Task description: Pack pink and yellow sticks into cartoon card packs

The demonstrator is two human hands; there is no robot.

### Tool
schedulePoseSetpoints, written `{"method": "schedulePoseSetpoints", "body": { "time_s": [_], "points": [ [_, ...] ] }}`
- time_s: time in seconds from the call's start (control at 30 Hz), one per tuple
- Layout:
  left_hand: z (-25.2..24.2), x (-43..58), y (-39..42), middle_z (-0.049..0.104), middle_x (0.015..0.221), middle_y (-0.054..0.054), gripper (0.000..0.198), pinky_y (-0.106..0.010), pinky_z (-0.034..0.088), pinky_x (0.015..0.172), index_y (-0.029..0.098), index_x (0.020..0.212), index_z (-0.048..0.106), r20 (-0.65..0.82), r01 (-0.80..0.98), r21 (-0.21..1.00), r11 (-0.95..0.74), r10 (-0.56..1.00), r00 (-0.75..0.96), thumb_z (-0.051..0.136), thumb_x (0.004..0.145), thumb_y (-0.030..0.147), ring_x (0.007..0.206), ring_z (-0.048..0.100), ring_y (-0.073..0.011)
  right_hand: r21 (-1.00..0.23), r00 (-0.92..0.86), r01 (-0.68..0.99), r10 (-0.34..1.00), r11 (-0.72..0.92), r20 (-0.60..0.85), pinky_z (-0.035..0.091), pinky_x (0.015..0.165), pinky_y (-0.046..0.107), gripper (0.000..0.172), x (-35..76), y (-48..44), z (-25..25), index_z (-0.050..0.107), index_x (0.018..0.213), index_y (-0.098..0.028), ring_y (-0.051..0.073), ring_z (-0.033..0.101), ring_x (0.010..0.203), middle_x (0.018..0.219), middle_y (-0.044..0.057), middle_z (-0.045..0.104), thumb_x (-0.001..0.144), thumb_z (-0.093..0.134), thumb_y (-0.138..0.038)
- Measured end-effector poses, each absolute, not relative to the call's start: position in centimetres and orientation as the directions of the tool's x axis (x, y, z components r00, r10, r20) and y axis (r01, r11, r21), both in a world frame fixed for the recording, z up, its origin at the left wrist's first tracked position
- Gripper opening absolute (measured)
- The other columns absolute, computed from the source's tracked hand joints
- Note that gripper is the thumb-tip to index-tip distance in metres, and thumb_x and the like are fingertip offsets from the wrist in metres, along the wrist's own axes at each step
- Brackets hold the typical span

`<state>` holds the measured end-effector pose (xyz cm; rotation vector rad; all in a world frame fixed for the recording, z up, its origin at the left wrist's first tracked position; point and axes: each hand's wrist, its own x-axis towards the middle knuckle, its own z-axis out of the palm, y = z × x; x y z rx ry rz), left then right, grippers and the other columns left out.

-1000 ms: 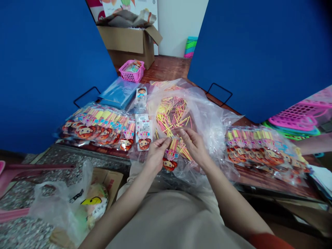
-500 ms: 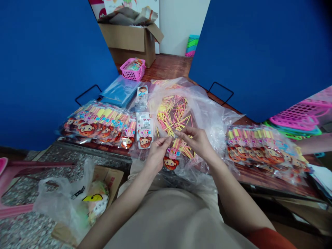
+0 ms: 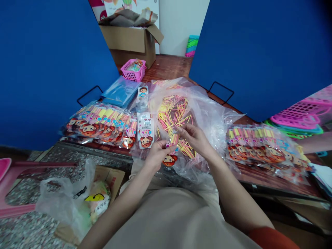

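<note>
Low over the front of the table, my left hand point(image 3: 156, 154) pinches the side of a small clear packet point(image 3: 169, 159) printed with a cartoon face. Pink and yellow sticks show inside its upper part. My right hand point(image 3: 196, 139) has its thumb and forefinger closed at the packet's top edge. Behind both hands, many loose pink and yellow sticks point(image 3: 173, 110) lie in a large clear plastic bag point(image 3: 207, 103) spread on the table. Flat printed packets point(image 3: 145, 133) lie just left of my left hand.
Filled packets are piled at left point(image 3: 100, 121) and at right point(image 3: 256, 145). A pink basket point(image 3: 133, 72) and an open cardboard box point(image 3: 127, 38) stand behind. Blue panels point(image 3: 52, 69) flank the table. Another person's arm point(image 3: 315, 143) reaches in at right, near pink plastic baskets point(image 3: 298, 117).
My left hand has slid slightly down and left along the packet, so the sticks in its upper part show more. My right hand has stayed near the top edge, its fingers slightly lower.
</note>
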<state>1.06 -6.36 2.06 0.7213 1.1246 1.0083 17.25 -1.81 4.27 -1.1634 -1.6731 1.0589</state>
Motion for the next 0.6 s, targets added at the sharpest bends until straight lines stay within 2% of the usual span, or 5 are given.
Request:
{"method": "schedulePoseSetpoints", "body": {
  "time_s": [0.13, 0.23, 0.37, 0.47, 0.6],
  "points": [
    [1.2, 1.2, -6.3, 0.064, 0.059, 0.001, 0.034, -0.022, 0.038, 0.054, 0.013, 0.066, 0.071, -0.345, -0.277, 0.895, 0.350, 0.936, 0.068, 0.089, 0.049, 0.036, 0.053, 0.050, -0.0089, -0.845, -0.334, 0.450, 0.932, 0.288, 0.140, 0.031, 0.054, 0.025, 0.043, 17.6, -2.0, 4.6, 0.056, 0.072, -0.017, 0.010, 0.041, 0.057, 0.062, -0.002, 0.051, 0.085, 0.060, -0.058],
    [0.7, 1.1, -6.2, 0.064, 0.061, 0.001, 0.035, -0.022, 0.039, 0.055, 0.014, 0.068, 0.072, -0.295, -0.231, 0.927, 0.295, 0.955, 0.035, 0.089, 0.048, 0.037, 0.055, 0.051, -0.0104, -0.828, -0.384, 0.482, 0.918, 0.287, 0.095, 0.029, 0.052, 0.025, 0.044, 18.1, -1.8, 4.7, 0.057, 0.071, -0.017, 0.010, 0.039, 0.056, 0.060, -0.003, 0.050, 0.083, 0.061, -0.059],
    [1.0, 1.1, -6.2, 0.062, 0.057, 0.002, 0.033, -0.022, 0.037, 0.053, 0.014, 0.064, 0.069, -0.299, -0.246, 0.923, 0.296, 0.954, 0.028, 0.087, 0.052, 0.039, 0.053, 0.050, -0.0098, -0.888, -0.373, 0.386, 0.923, 0.250, 0.097, 0.032, 0.052, 0.024, 0.038, 18.5, -1.5, 4.8, 0.060, 0.084, -0.018, 0.009, 0.041, 0.056, 0.065, -0.004, 0.051, 0.080, 0.067, -0.055],
    [1.6, 1.2, -6.2, 0.061, 0.055, 0.002, 0.034, -0.022, 0.038, 0.053, 0.014, 0.061, 0.068, -0.331, -0.312, 0.891, 0.329, 0.942, 0.049, 0.089, 0.049, 0.037, 0.050, 0.048, -0.0086, -0.943, -0.347, 0.270, 0.933, 0.196, 0.095, 0.034, 0.051, 0.023, 0.038, 18.2, -1.5, 4.5, 0.057, 0.092, -0.019, 0.009, 0.042, 0.055, 0.064, -0.006, 0.050, 0.076, 0.073, -0.050],
    [2.2, 1.2, -6.1, 0.065, 0.059, 0.000, 0.038, -0.023, 0.041, 0.055, 0.013, 0.066, 0.071, -0.376, -0.374, 0.849, 0.373, 0.924, 0.067, 0.091, 0.042, 0.033, 0.052, 0.051, -0.0094, -0.994, -0.423, 0.074, 0.905, 0.083, 0.044, 0.035, 0.051, 0.023, 0.056, 17.4, -2.2, 4.2, 0.047, 0.119, -0.022, 0.010, 0.047, 0.054, 0.064, -0.008, 0.054, 0.074, 0.076, -0.040]
  ]
}}
